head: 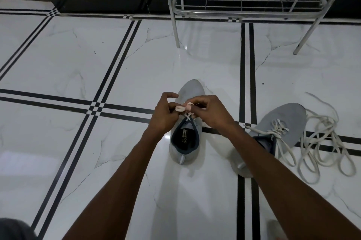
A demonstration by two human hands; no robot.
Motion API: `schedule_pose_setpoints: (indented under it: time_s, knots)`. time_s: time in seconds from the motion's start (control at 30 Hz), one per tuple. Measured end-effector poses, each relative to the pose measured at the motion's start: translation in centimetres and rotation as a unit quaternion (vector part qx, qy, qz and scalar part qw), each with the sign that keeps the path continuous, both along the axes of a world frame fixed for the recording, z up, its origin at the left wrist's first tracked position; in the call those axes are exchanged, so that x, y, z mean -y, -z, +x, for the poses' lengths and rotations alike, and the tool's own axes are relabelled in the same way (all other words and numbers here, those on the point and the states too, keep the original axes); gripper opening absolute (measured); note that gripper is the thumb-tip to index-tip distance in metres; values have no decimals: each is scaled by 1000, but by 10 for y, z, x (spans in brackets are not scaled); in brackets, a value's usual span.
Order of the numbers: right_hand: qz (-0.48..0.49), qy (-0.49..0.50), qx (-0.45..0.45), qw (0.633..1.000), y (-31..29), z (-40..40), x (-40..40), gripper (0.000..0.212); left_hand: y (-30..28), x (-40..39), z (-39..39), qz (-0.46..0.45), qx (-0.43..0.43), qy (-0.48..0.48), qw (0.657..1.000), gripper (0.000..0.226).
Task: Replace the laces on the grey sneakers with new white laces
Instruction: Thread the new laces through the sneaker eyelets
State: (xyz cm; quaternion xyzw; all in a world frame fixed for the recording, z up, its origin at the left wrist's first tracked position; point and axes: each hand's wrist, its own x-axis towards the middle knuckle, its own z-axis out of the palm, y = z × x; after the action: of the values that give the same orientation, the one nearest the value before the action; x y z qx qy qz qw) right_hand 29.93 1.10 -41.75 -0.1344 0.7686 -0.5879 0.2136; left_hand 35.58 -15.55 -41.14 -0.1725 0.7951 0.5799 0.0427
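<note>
A grey sneaker [190,87] stands on the floor in the middle, toe pointing away from me. Above its tongue, my left hand [163,116] and my right hand [213,111] pinch loops of its white lace [180,108], and the lace runs down to the top eyelets. A second grey sneaker [283,120] lies to the right, partly behind my right forearm, with a white lace [281,134] tied in a bow on it. Loose white laces [328,142] lie tangled on the floor right of that shoe.
A metal rack [242,11] with thin legs stands at the back, its left leg [174,30] just beyond the middle sneaker. The floor is white marble tile [78,60] with black stripes. A dark skirting runs along the wall.
</note>
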Motion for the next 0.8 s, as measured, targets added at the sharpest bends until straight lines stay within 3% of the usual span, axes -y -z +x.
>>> schedule_pose_setpoints:
  time_s: [0.17,0.33,0.53,0.7,0.8]
  knots:
    - [177,-96,-213,956,-4,-6,-1,12,0,0,-1,23,16,-9,1000,32]
    - [238,-2,-238,942,-7,-1,15,10,-2,4,1,51,-11,-4,999,27]
    - [139,90,-193,967,5,9,18,12,3,8,3,33,-22,56,998,38]
    - [60,103,-135,984,4,8,10,11,7,8,-3,-77,-33,48,995,19]
    - [83,117,-80,986,9,6,-11,12,10,11,0,-166,-37,11,985,15]
